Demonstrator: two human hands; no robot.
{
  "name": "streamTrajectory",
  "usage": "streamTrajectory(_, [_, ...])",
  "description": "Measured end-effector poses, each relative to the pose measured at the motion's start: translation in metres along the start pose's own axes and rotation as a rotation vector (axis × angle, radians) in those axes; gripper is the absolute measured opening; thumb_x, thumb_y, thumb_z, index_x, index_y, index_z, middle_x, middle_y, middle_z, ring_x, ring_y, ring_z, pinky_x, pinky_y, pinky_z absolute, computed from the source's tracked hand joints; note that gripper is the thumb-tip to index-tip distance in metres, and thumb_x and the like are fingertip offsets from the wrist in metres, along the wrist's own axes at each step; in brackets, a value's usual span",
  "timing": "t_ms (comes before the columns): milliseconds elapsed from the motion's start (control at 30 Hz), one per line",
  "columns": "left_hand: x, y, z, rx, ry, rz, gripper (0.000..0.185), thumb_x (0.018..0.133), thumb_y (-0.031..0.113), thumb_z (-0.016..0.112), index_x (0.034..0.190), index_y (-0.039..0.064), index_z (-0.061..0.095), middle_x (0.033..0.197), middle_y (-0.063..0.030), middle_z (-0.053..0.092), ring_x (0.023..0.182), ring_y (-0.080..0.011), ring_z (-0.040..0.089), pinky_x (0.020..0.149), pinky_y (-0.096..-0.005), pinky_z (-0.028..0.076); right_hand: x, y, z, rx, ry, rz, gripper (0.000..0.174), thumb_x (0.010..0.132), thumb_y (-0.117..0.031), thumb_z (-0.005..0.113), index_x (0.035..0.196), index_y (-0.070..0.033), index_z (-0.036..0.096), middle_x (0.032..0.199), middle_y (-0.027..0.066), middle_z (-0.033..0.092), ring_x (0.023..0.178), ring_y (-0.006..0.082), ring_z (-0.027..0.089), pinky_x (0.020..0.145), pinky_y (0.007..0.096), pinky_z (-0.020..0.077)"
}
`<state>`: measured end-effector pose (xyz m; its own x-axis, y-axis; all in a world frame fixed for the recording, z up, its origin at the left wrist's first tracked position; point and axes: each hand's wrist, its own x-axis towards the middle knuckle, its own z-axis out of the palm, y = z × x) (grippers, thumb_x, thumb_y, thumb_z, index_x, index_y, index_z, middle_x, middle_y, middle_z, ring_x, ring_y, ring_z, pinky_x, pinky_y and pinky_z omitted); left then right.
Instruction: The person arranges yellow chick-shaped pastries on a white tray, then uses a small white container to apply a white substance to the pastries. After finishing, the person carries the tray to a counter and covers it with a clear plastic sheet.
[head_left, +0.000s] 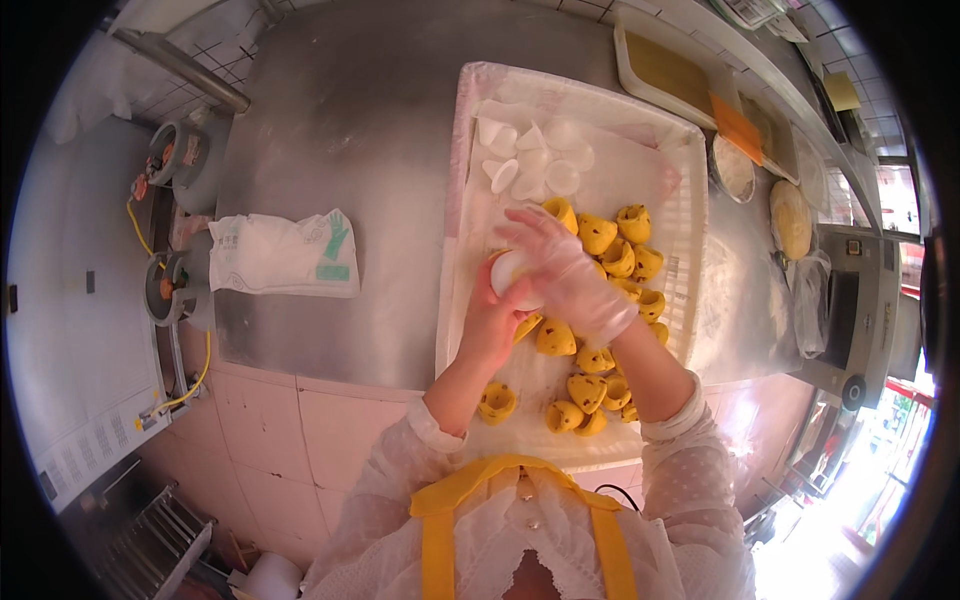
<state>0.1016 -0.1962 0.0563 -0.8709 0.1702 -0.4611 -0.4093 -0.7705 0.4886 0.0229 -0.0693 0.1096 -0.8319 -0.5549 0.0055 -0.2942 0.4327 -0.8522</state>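
Note:
My left hand (487, 326) is closed around a small white round cup (510, 271), held above the tray. A bit of yellow shows at the cup's edge, but the fingers hide most of it. My right hand (574, 274), in a clear plastic glove and slightly blurred, hovers over the cup's right side with fingers spread. Whether its thumb touches the cup cannot be made out. Hollow yellow dough cones with dark specks (556, 337) lie about and below my hands. Several translucent white cups (534, 159) sit loosely in the tray's far part.
A white lined plastic tray (459, 225) stretches toward me over the steel table's (337, 150) front edge. On the left lies a white glove packet (285, 253). Along the right are a bowl of white powder (732, 169), a bagged dough lump (790, 220) and a grey appliance (855, 315).

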Motion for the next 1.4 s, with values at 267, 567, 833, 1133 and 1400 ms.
streamTrajectory(267, [-0.015, 0.013, -0.009, -0.003, 0.092, -0.095, 0.045, 0.093, 0.029, 0.058, 0.13, 0.011, 0.039, 0.125, -0.0063, 0.051, 0.113, -0.0189, 0.051, 0.091, -0.0411, 0.046, 0.058, 0.094, -0.013, -0.583, -0.016, 0.279, 0.032, 0.082, -0.012, 0.052, 0.111, -0.005, 0.061, 0.112, 0.0151, 0.062, 0.101, 0.0281, 0.061, 0.089, 0.0338, 0.0476])
streamTrajectory(567, [-0.021, 0.019, -0.016, -0.038, 0.079, -0.069, 0.046, 0.092, 0.032, 0.059, 0.13, 0.013, 0.04, 0.125, -0.0053, 0.051, 0.113, -0.0172, 0.05, 0.092, -0.0401, 0.045, 0.072, 0.094, -0.01, -0.503, 0.073, 0.342, 0.014, 0.076, -0.016, 0.068, 0.086, -0.007, 0.063, 0.088, 0.0102, 0.065, 0.084, 0.023, 0.062, 0.079, 0.0336, 0.0494])
streamTrajectory(833, [-0.019, 0.023, -0.014, -0.097, 0.105, -0.061, 0.047, 0.093, 0.029, 0.059, 0.131, 0.01, 0.038, 0.126, -0.0064, 0.05, 0.114, -0.0181, 0.051, 0.092, -0.0401, 0.045, 0.074, 0.11, 0.03, 0.567, 0.547, 0.757, 0.011, 0.08, -0.007, 0.067, 0.084, -0.004, 0.056, 0.08, 0.003, 0.059, 0.072, 0.0129, 0.06, 0.062, 0.0252, 0.0509])
streamTrajectory(1133, [-0.022, 0.026, -0.012, -0.073, 0.092, -0.059, 0.042, 0.093, 0.031, 0.057, 0.128, 0.013, 0.042, 0.122, -0.0034, 0.053, 0.112, -0.0159, 0.051, 0.092, -0.0382, 0.044, 0.097, 0.124, 0.042, -0.219, 0.428, 0.26, 0.036, 0.076, 0.001, 0.059, 0.111, -0.007, 0.061, 0.105, 0.0076, 0.064, 0.088, 0.0213, 0.061, 0.081, 0.0302, 0.0496])
streamTrajectory(1400, [-0.01, 0.021, -0.009, -0.051, 0.084, -0.021, 0.045, 0.095, 0.039, 0.053, 0.129, 0.013, 0.042, 0.127, -0.004, 0.051, 0.114, -0.0157, 0.049, 0.092, -0.0382, 0.043, 0.095, 0.088, 0.007, -0.213, 0.366, 0.297, 0.03, 0.084, 0.003, 0.055, 0.109, -0.009, 0.065, 0.104, 0.0058, 0.064, 0.09, 0.0149, 0.06, 0.077, 0.0294, 0.048])
